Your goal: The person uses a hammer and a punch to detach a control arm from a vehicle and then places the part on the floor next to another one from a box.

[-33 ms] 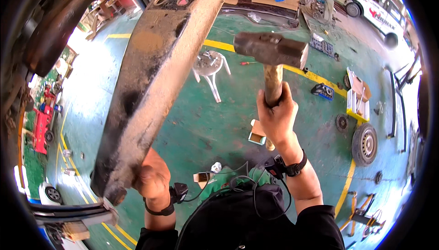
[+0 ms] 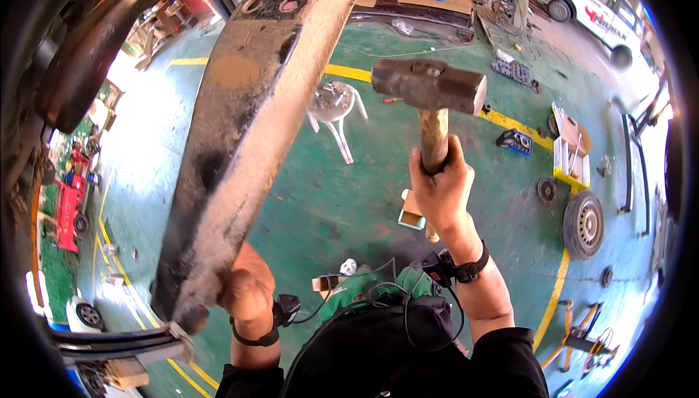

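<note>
A sledgehammer (image 2: 429, 86) with a thick dark steel head stands upright in front of me, head at the top. My right hand (image 2: 445, 192) is wrapped round its wooden handle, whose butt shows below the fist. To the left, a long dirty metal beam (image 2: 247, 107) with two holes near its upper end slants across the view. My left hand (image 2: 250, 286) is against the beam's lower right edge, curled closed. Its fingertips are partly hidden behind the beam, so what they grip cannot be made out. The hammer head is apart from the beam.
Dark vehicle parts (image 2: 80, 63) hang at the upper left. On the green floor are a white stool (image 2: 333, 104) with small metal parts on it, an opened small box (image 2: 411, 210), a wheel (image 2: 583, 225) and an orange-legged stand (image 2: 579, 340). A white car (image 2: 582, 3) stands far right.
The view has shifted slightly. The hammer head sits a touch lower and farther left; both hands keep their holds.
</note>
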Tool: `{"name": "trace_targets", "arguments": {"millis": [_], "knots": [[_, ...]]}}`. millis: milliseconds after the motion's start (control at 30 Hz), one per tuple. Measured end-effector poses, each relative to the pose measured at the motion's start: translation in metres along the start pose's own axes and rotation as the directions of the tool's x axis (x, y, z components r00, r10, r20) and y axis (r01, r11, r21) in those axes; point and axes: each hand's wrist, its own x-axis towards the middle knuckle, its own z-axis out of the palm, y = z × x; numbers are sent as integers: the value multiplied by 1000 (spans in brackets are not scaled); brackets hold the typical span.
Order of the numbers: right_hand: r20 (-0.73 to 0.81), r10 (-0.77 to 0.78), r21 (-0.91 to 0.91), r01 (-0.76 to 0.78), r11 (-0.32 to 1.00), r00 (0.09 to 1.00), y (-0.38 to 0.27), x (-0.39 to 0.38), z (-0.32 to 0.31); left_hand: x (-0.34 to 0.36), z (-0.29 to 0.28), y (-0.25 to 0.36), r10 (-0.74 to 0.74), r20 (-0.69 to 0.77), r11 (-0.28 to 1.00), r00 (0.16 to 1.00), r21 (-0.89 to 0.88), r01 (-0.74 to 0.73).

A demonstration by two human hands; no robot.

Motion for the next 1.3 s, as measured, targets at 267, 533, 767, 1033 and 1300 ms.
{"name": "trace_targets", "arguments": {"millis": [267, 533, 767, 1033, 1300], "knots": [[-112, 226, -16, -229, 973, 968, 15, -67, -8, -9, -22, 30, -8, 535, 849, 845, 449, -277], [-301, 21, -263, -105, 959, 954, 28, -119, -52, 17, 106, 24, 336, 769, 913, 544, -123, -389], [-321, 351, -58, -388, 920, 880, 34, -168, -77, 29, 168, 35, 321, 652, 946, 687, -253, -201], [-257, 282, 37, -283, 959, 924, 8, -157, -66, 165, 79, -13, 350, 277, 922, 895, -267, -278], [-398, 80, 20, -79, 997, 914, -41, -119, 12, 253, 106, -2, 828, 446, 560, 339, -648, -517]]}}
